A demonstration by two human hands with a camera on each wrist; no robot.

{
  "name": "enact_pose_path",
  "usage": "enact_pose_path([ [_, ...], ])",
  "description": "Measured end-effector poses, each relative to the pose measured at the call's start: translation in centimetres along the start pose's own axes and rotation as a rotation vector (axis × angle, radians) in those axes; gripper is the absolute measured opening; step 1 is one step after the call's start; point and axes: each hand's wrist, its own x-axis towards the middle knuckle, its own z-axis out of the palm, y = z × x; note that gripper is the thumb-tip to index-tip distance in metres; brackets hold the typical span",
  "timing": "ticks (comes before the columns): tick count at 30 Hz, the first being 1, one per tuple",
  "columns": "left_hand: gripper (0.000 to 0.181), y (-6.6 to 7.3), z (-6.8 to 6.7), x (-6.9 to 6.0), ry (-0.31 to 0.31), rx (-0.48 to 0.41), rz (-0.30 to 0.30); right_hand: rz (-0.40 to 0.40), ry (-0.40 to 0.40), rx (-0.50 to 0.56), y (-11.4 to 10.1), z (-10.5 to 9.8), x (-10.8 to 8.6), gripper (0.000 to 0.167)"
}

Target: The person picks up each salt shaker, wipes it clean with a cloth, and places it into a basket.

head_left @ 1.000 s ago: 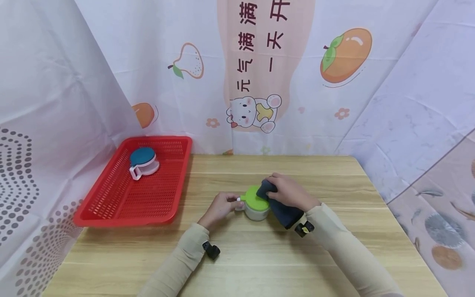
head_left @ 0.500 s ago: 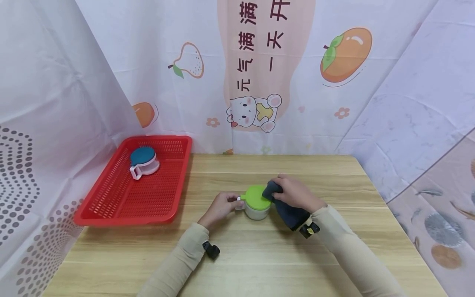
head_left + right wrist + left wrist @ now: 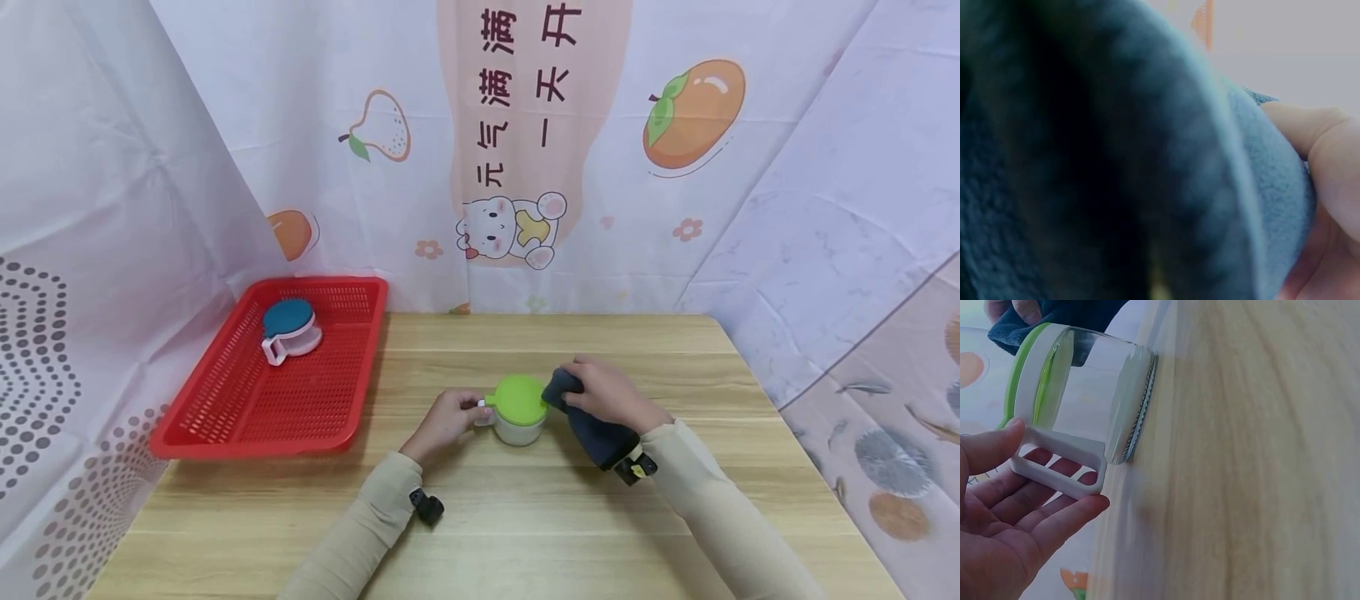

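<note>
A glass jar with a green lid and a white handle (image 3: 519, 432) stands on the wooden table. My left hand (image 3: 447, 421) grips its handle; in the left wrist view the thumb lies on the handle's top and the fingers curl beneath and behind it. A dark blue cloth (image 3: 596, 437) is bunched in my right hand (image 3: 611, 393), at the right edge of the green lid (image 3: 520, 400). Whether the cloth touches the lid I cannot tell. Up close, the right wrist view is mostly filled by the folded cloth (image 3: 1116, 156), which hides most of the fingers.
On the left of the table stands a red plastic basket (image 3: 300, 408). Inside it, towards the back, is a similar jar with a blue lid (image 3: 289, 317). A printed curtain (image 3: 420, 208) hangs behind the table's far edge.
My right hand has drawn the cloth rightwards, from over the green lid to its right edge. The left hand and the jar stay in place.
</note>
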Motion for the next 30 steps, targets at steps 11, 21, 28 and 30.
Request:
enact_pose_path([
  [11,0.011,0.1,0.1,-0.2,0.022,-0.007,0.003,0.042,0.01,-0.001,0.9,0.1,-1.1,0.039],
  [21,0.013,0.3,-0.1,-0.4,0.051,0.041,-0.017,0.055,0.025,-0.006,1.6,0.3,-2.0,0.037],
  [28,0.014,0.5,-0.1,-0.5,0.067,0.006,-0.02,0.076,0.03,-0.018,2.2,0.4,-2.5,0.04],
  [30,0.014,0.5,-0.1,-0.4,0.074,-0.006,-0.022,0.084,0.025,-0.025,2.3,0.5,-2.6,0.041],
])
